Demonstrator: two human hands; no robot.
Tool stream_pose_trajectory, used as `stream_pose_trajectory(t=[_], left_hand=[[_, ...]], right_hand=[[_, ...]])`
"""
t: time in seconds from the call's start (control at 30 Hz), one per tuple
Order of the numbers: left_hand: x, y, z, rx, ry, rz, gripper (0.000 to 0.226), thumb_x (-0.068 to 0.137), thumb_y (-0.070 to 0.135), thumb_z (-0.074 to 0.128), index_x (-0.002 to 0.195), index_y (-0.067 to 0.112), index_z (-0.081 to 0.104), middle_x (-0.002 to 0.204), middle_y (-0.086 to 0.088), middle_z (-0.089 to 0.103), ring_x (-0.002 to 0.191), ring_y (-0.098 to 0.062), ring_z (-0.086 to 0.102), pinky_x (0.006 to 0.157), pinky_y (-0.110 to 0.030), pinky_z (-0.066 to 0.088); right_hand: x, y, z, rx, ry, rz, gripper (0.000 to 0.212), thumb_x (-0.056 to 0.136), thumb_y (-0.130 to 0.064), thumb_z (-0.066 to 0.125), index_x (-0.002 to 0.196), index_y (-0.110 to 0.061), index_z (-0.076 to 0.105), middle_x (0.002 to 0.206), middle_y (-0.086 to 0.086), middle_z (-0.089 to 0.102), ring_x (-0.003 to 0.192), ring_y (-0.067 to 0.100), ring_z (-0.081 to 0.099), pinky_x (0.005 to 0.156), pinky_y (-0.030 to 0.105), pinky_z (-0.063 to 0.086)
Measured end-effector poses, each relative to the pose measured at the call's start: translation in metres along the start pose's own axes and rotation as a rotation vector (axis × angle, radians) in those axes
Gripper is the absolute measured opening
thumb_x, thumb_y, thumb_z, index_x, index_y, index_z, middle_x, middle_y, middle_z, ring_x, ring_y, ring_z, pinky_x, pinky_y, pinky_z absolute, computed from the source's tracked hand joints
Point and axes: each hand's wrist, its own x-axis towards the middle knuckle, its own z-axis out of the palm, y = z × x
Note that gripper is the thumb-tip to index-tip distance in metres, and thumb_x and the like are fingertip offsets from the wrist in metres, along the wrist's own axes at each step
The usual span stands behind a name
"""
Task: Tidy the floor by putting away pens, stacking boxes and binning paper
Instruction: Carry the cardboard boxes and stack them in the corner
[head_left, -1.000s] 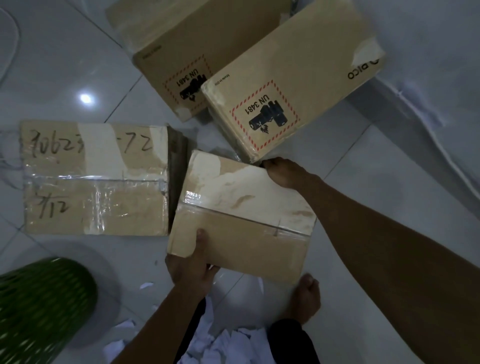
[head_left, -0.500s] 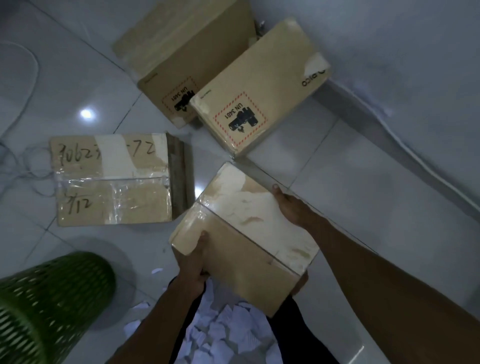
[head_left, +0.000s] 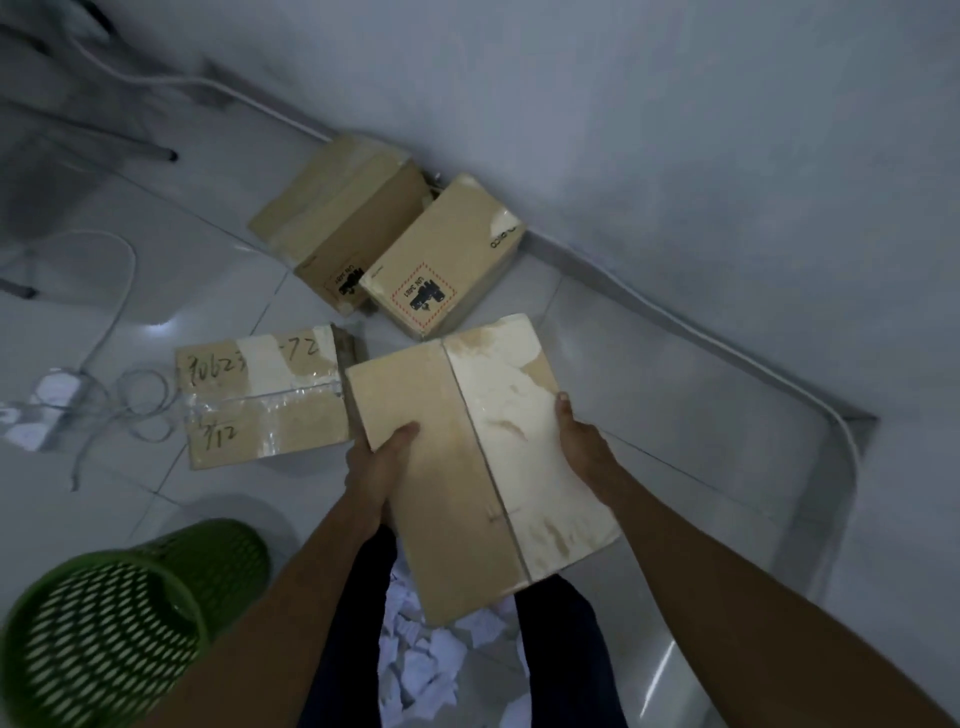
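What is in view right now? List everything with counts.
held box: one, tan with white torn patches, held up before the person
handwritten box: one, tan, taped, on the floor left of the held box
labelled boxes: two, tan, side by side at the wall
basket: one, green mesh, lower left
paper scraps: many, white, on the floor between the legs
cables: several, white, on the floor at left
left hand: one, grips the held box's left edge
right hand: one, grips its right edge

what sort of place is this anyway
Probably an indoor office or storeroom corner: a pale tiled floor meeting a plain wall, taped cardboard boxes on it, a green mesh wastebasket and loose cables.
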Motion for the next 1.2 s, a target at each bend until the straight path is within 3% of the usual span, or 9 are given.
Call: stream_pose_trajectory(t=[0.07, 0.2, 0.27, 0.43, 0.53, 0.8, 0.97, 1.1, 1.2], left_hand=[[-0.027, 0.02, -0.003, 0.026, -0.032, 0.041, 0.076, 0.068, 0.044, 0.081, 0.135, 0.033, 0.048, 0.122, 0.0, 0.063, 0.103, -0.022, 0.064, 0.082, -0.035, 0.055], [-0.043, 0.035, -0.017, 0.127, -0.068, 0.071, 0.091, 0.036, 0.073, 0.08, 0.12, 0.051, 0.054, 0.129, 0.001, 0.056, 0.108, -0.026, 0.061, 0.09, -0.046, 0.054], [-0.081, 0.067, -0.013, 0.15, -0.13, 0.113, 0.082, 0.043, 0.069, 0.082, 0.118, 0.051, 0.055, 0.126, 0.0, 0.059, 0.106, -0.027, 0.062, 0.09, -0.048, 0.054], [-0.164, 0.133, 0.002, 0.103, -0.323, 0.251, 0.052, 0.079, 0.024, 0.074, 0.126, 0.03, 0.053, 0.114, -0.002, 0.067, 0.099, -0.026, 0.066, 0.083, -0.049, 0.055], [-0.186, 0.162, 0.012, 0.167, -0.425, 0.259, 0.063, 0.07, 0.038, 0.078, 0.128, 0.032, 0.053, 0.118, -0.006, 0.066, 0.103, -0.029, 0.065, 0.087, -0.054, 0.053], [-0.217, 0.197, 0.033, 0.265, -0.618, 0.292, 0.07, 0.064, 0.04, 0.079, 0.128, 0.029, 0.054, 0.12, -0.009, 0.066, 0.102, -0.036, 0.065, 0.084, -0.057, 0.054], [-0.243, 0.207, 0.055, 0.34, -0.714, 0.323, 0.053, 0.079, 0.029, 0.072, 0.128, 0.027, 0.054, 0.115, -0.009, 0.068, 0.101, -0.038, 0.066, 0.082, -0.062, 0.052], [-0.255, 0.204, 0.083, 0.388, -0.745, 0.323, 0.059, 0.072, 0.031, 0.076, 0.127, 0.023, 0.055, 0.116, -0.014, 0.067, 0.099, -0.039, 0.066, 0.079, -0.062, 0.053], [-0.276, 0.191, 0.105, 0.425, -0.77, 0.326, 0.04, 0.084, 0.021, 0.068, 0.123, 0.018, 0.058, 0.111, -0.015, 0.069, 0.096, -0.039, 0.066, 0.082, -0.06, 0.053]], right_hand=[[-0.034, -0.003, -0.014, 0.025, 0.032, 0.029, 0.081, 0.094, -0.066, 0.016, 0.145, -0.006, 0.037, 0.15, 0.021, 0.035, 0.136, 0.037, 0.035, 0.113, 0.043, 0.024], [-0.091, -0.007, -0.039, 0.066, 0.11, 0.072, 0.091, 0.088, -0.074, 0.013, 0.141, -0.005, 0.043, 0.144, 0.022, 0.043, 0.131, 0.036, 0.043, 0.11, 0.043, 0.03], [-0.121, -0.013, -0.053, 0.068, 0.148, 0.082, 0.094, 0.088, -0.074, 0.011, 0.134, -0.001, 0.05, 0.137, 0.024, 0.05, 0.123, 0.036, 0.049, 0.104, 0.042, 0.036], [-0.187, -0.017, -0.078, 0.122, 0.251, 0.079, 0.094, 0.088, -0.073, 0.009, 0.126, -0.001, 0.056, 0.128, 0.024, 0.056, 0.115, 0.036, 0.055, 0.099, 0.042, 0.042], [-0.218, -0.016, -0.09, 0.182, 0.324, 0.082, 0.092, 0.09, -0.071, 0.011, 0.123, 0.0, 0.058, 0.125, 0.025, 0.058, 0.113, 0.037, 0.056, 0.097, 0.041, 0.042], [-0.272, -0.009, -0.113, 0.327, 0.479, 0.097, 0.093, 0.088, -0.073, 0.012, 0.122, 0.001, 0.058, 0.123, 0.023, 0.059, 0.111, 0.035, 0.058, 0.095, 0.039, 0.043], [-0.287, 0.009, -0.124, 0.399, 0.546, 0.132, 0.094, 0.087, -0.075, 0.012, 0.12, -0.001, 0.059, 0.121, 0.022, 0.061, 0.108, 0.033, 0.059, 0.095, 0.039, 0.043], [-0.298, 0.029, -0.136, 0.468, 0.559, 0.141, 0.094, 0.088, -0.074, 0.013, 0.123, 0.0, 0.059, 0.126, 0.022, 0.059, 0.113, 0.034, 0.057, 0.097, 0.039, 0.042], [-0.304, 0.051, -0.15, 0.495, 0.563, 0.157, 0.095, 0.088, -0.074, 0.012, 0.124, 0.0, 0.058, 0.127, 0.022, 0.058, 0.114, 0.034, 0.057, 0.098, 0.04, 0.041]])
